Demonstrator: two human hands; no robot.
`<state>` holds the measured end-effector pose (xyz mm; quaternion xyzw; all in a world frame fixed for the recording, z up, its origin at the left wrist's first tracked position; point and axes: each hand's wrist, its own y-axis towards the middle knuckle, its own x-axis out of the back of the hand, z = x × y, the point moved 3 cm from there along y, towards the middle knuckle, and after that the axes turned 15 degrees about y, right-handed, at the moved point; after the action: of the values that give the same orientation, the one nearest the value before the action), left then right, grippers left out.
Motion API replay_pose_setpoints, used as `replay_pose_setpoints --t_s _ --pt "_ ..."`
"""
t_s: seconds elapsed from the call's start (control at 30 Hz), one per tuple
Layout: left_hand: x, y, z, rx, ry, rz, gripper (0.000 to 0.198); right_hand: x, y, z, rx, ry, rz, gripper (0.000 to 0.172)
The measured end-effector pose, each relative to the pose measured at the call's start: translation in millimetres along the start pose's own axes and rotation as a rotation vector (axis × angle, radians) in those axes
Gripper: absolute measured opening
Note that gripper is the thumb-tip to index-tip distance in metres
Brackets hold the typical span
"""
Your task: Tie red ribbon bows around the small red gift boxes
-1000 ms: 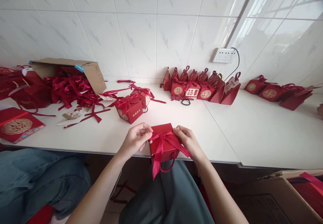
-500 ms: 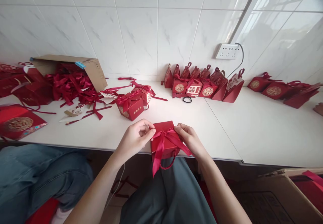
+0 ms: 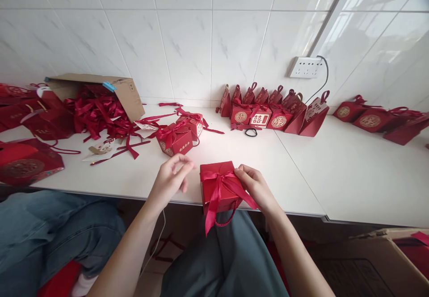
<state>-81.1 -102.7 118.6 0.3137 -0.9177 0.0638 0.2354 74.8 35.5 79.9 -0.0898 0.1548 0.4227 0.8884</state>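
A red gift box [image 3: 209, 185] stands at the table's front edge, a satin ribbon [image 3: 219, 185] tied in a bow across its top. The ribbon's tails and a twisted cord handle [image 3: 228, 220] hang down its near side. At the box's right edge, my right hand [image 3: 253, 183] pinches the ribbon's loop between thumb and fingers. My left hand [image 3: 172, 178] hovers left of the box, touching nothing, its fingers loosely bent and apart. Beyond it sit two red boxes with bows, one in front [image 3: 177, 143] and one behind [image 3: 197, 125].
A tipped cardboard box [image 3: 129, 98] spills red ribbons [image 3: 100, 114] at the left. Several finished boxes [image 3: 259, 119] line the tiled wall, beneath a power strip [image 3: 305, 67]. A black hair tie [image 3: 250, 132] lies before them. Another person's jeans-clad leg [image 3: 67, 230] is at lower left.
My left hand has let go of the ribbon's left side and moved left, away from the box. My right hand stays at the ribbon on the right.
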Motion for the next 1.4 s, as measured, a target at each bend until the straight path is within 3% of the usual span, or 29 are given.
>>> replay_pose_setpoints --t_s 0.17,0.47,0.57,0.73,0.77,0.8,0.9,0.97,1.17,1.4 --pt "-15.2 -8 3 0.065 0.186 0.134 0.046 0 -1 3 0.0 -0.04 -0.008 0.043" --pt "-39.5 -14 9 0.098 -0.088 0.034 0.039 0 2 -7 -0.033 0.066 -0.055 0.042" --pt "-42.4 -15 13 0.123 -0.146 -0.001 0.039 4 -2 -2 -0.011 -0.005 -0.062 0.04" --pt "-42.9 -15 10 0.091 -0.116 -0.002 0.039 6 -59 26 0.307 -0.322 -0.401 0.04" --pt "-42.8 -15 10 0.085 -0.112 -0.005 0.038 -1 -71 26 0.308 -0.358 -0.387 0.042" --pt "-42.7 -15 9 0.082 -0.112 -0.011 0.038 -12 -80 20 0.251 -0.403 -0.268 0.045" --pt "-42.3 -15 10 0.081 -0.117 -0.026 0.038 -42 -88 -10 -0.072 -0.533 0.05 0.045" --pt "-41.9 -15 10 0.075 -0.101 -0.023 0.038 -53 -82 -24 -0.14 -0.488 0.071 0.045" --pt "-40.5 -13 14 0.051 -0.04 -0.019 0.04 -65 -71 -37 -0.078 -0.151 0.146 0.046" --pt "-37.0 -17 1 0.018 0.124 -0.049 0.042 -75 -74 -49 -0.133 -0.136 0.184 0.056"
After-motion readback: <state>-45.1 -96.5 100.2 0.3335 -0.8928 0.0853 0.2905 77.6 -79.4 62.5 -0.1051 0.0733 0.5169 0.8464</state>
